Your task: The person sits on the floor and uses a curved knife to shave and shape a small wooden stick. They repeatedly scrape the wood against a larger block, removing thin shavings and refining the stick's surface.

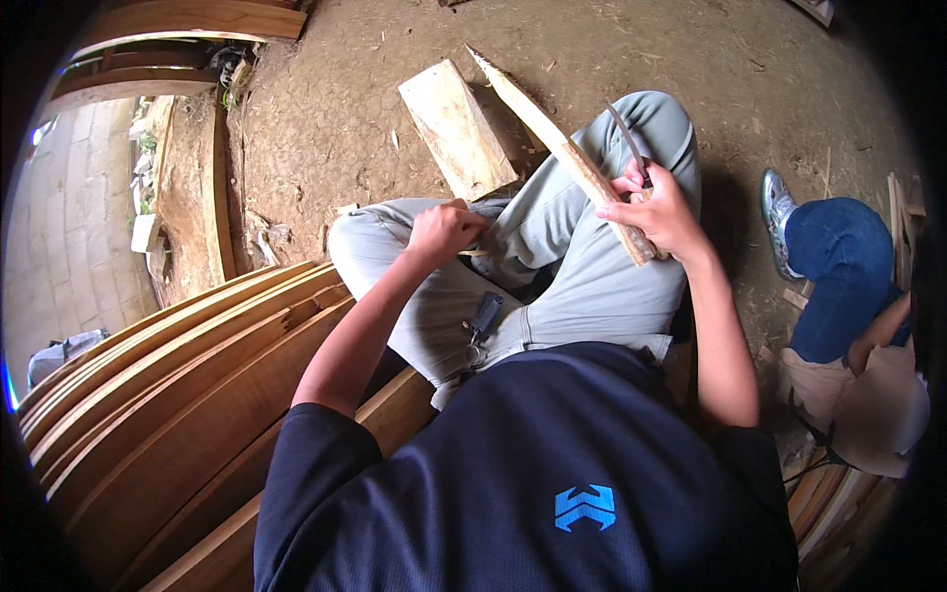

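Note:
A long wooden stake (552, 138), pale and cut to a point at its far end, slants across my right thigh. My right hand (663, 212) is closed on its near, thicker end. The same hand also grips a knife, whose thin dark blade (625, 132) points away from me beside the stake. My left hand (446, 233) rests curled on my left leg, apart from the stake. Its fingers face away, so whatever they hold is hidden. A small pale sliver (473, 253) shows just below the fingers. Beyond my legs, a squared wooden block (456, 128) lies on the dirt ground.
Stacked planks (197, 385) crowd my left side. At the right sits another person in blue trousers (838, 261), near upright wood strips. Keys (476, 340) hang at my waist. Wood chips are scattered over the dirt floor (345, 89), and wooden beams (187, 25) stand at the far left.

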